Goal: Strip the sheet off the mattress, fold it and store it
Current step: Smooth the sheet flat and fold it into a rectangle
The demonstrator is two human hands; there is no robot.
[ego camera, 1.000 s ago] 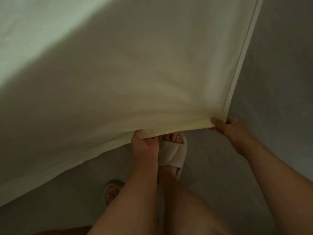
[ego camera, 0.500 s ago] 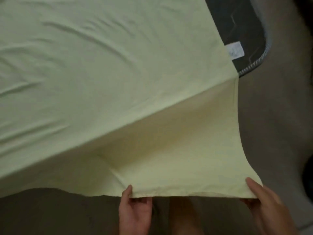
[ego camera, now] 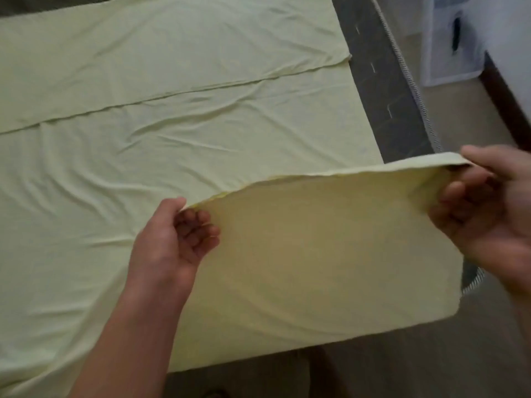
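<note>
Pale yellow cotton sheet (ego camera: 172,145) lies spread over the dark grey mattress (ego camera: 385,90); my left hand (ego camera: 175,239) and right hand (ego camera: 488,208) each pinch its lifted near edge.

A beige floor (ego camera: 465,119) is being shown along the right side of the view and again at the bottom edge, where it is lying in shadow. A dark skirting board (ego camera: 505,101) is being seen running diagonally at the foot of a pale wall (ego camera: 514,27) in the upper right corner. A translucent plastic container (ego camera: 448,44) is being kept on the floor against that wall. The room is being lit dimly and softly, with the lower part left darkest.
</note>
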